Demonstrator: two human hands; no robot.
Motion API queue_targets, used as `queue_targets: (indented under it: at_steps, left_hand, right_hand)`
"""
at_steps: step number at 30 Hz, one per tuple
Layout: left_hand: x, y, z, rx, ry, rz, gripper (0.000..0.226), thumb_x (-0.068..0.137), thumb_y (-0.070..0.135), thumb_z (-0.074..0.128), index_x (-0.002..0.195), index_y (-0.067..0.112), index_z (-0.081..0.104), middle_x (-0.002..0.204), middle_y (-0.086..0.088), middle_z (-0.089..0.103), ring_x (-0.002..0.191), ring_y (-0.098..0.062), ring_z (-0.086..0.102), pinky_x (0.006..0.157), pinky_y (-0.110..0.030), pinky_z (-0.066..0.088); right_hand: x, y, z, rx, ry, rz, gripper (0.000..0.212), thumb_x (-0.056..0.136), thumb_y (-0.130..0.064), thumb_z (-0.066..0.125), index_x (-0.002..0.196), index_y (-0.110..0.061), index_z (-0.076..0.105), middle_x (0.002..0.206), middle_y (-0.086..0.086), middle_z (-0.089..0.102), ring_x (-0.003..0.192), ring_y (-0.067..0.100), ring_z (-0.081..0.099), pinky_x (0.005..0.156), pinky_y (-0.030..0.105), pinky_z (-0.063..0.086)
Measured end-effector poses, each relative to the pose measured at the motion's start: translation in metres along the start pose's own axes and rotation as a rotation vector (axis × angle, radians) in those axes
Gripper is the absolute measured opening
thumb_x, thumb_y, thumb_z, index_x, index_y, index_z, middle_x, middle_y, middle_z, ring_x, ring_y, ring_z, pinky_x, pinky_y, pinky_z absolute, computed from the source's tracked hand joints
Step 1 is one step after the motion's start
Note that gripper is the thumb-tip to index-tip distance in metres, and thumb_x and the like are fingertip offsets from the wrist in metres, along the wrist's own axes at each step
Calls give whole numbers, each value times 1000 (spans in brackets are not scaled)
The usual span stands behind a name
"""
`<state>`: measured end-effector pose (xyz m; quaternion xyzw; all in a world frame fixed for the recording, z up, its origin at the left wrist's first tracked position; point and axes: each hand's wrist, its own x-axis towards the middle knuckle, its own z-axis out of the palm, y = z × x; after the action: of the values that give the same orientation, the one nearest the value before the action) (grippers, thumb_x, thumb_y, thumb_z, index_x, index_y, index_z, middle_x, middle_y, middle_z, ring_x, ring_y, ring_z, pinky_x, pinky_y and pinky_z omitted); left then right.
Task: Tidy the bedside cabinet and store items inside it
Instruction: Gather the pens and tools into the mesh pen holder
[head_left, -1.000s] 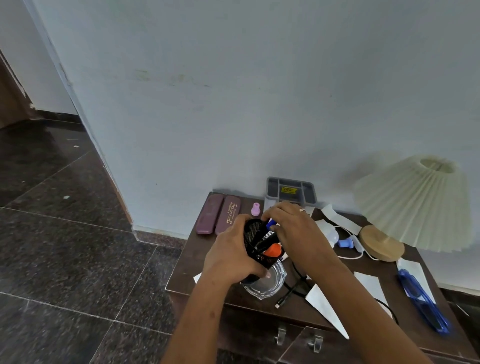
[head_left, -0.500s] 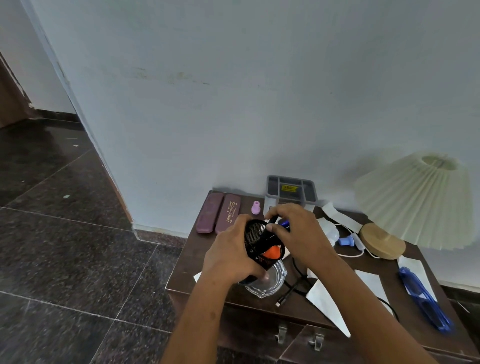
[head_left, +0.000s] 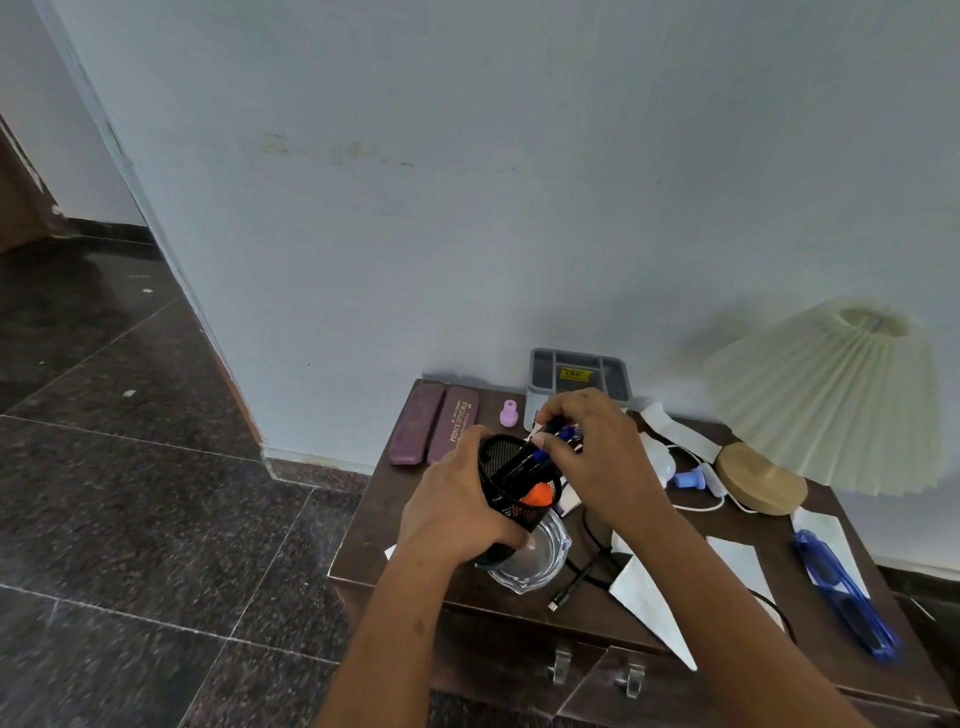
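Observation:
My left hand (head_left: 457, 512) grips a black mesh pen holder (head_left: 511, 486), tilted and lifted above a glass ashtray (head_left: 540, 564) on the dark wooden bedside cabinet (head_left: 415, 551). An orange object (head_left: 535, 496) shows inside the holder. My right hand (head_left: 597, 457) pinches several dark and blue pens (head_left: 550, 449) whose lower ends sit in the holder's mouth.
Two maroon spectacle cases (head_left: 434, 431), a small pink cap (head_left: 509, 413) and a grey organiser tray (head_left: 579, 379) stand at the back. A pleated lamp (head_left: 826, 395), white papers (head_left: 649, 597), a black cable (head_left: 576, 584) and a blue case (head_left: 847, 592) lie to the right. Drawer handles (head_left: 561, 665) face me.
My right hand has risen slightly and drawn the pens up along the holder's mouth. The holder stays in my left hand, tilted a little more.

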<state>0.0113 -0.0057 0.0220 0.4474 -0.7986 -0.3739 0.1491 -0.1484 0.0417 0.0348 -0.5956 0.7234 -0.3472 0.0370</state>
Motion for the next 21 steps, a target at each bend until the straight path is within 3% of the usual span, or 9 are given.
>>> queue_targets:
  at_steps: [6,9,11,14,16,21]
  left_hand:
    - [2,-7,-6,-64,84,-89,93,47,28,88,124,32,37,109,10,57,102,-17,57,91,-39,51]
    - [3,-17,-12,-109,191,-169,94,46,27,88,124,32,36,109,7,58,100,-20,57,90,-39,51]
    - [3,-26,-17,-132,270,-226,95,44,29,88,122,32,35,109,5,58,100,-24,58,85,-39,51]
    - [3,-37,-26,-166,398,-290,92,46,29,89,121,30,35,111,2,56,103,-27,56,83,-41,51]
    - [3,-42,-32,-173,458,-307,93,49,28,88,123,29,33,108,3,54,105,-27,55,79,-38,49]
    - [1,-49,-41,-213,532,-340,94,50,27,89,126,26,33,113,2,56,106,-27,56,77,-35,45]
  right_hand:
    - [3,-1,10,152,88,43,24,89,-25,60,112,-18,61,109,-8,54,99,5,48,80,3,33]
    - [9,0,18,357,149,197,13,92,-22,57,104,-20,61,104,-4,60,92,8,55,77,13,40]
    - [12,0,31,438,119,285,5,91,-21,57,96,-23,60,96,-7,61,88,6,56,71,11,39]
    - [17,6,68,248,-55,266,15,89,-15,59,103,-18,63,103,-2,62,97,12,56,75,12,39]
    - [24,6,96,82,-229,204,26,87,-15,59,113,-16,62,117,3,60,108,16,55,88,23,43]
    - [45,-11,139,-228,-436,56,59,85,-29,63,139,-26,38,148,3,35,130,32,38,99,45,44]
